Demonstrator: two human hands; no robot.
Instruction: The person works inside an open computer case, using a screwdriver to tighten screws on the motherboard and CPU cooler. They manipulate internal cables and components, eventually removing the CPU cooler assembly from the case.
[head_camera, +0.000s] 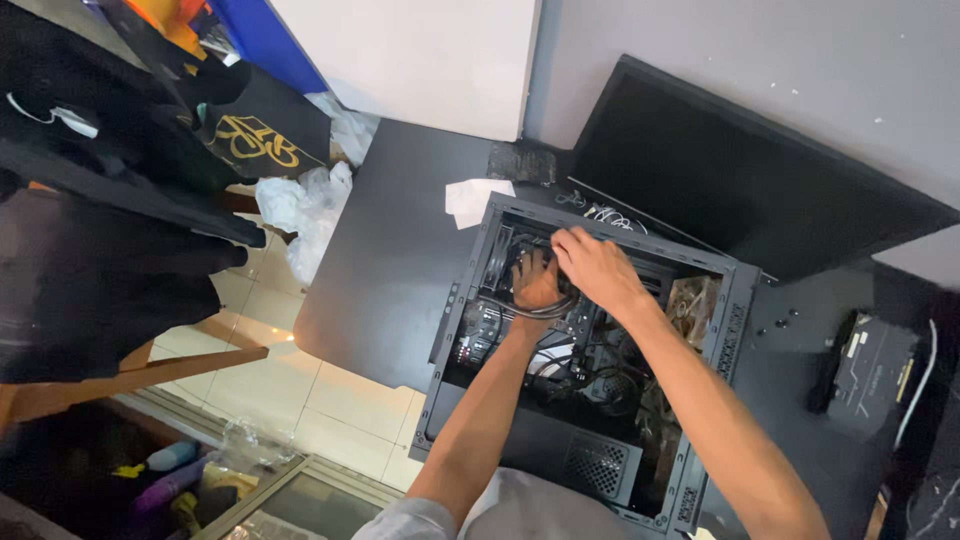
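Both my hands are inside the open computer case (470, 300), which lies on its side on the dark table (390, 250). My left hand (536, 284) is deep in the upper part of the case, and its fingers are curled around a bundle of black cables (545, 312) that loops just under it. My right hand (596, 266) lies just beside it, partly over it, with the fingers bent down into the same place (I cannot tell if they pinch something). A white paper (474, 198) rests on the table near the case corner. A black component (868, 370) lies well apart at my right side.
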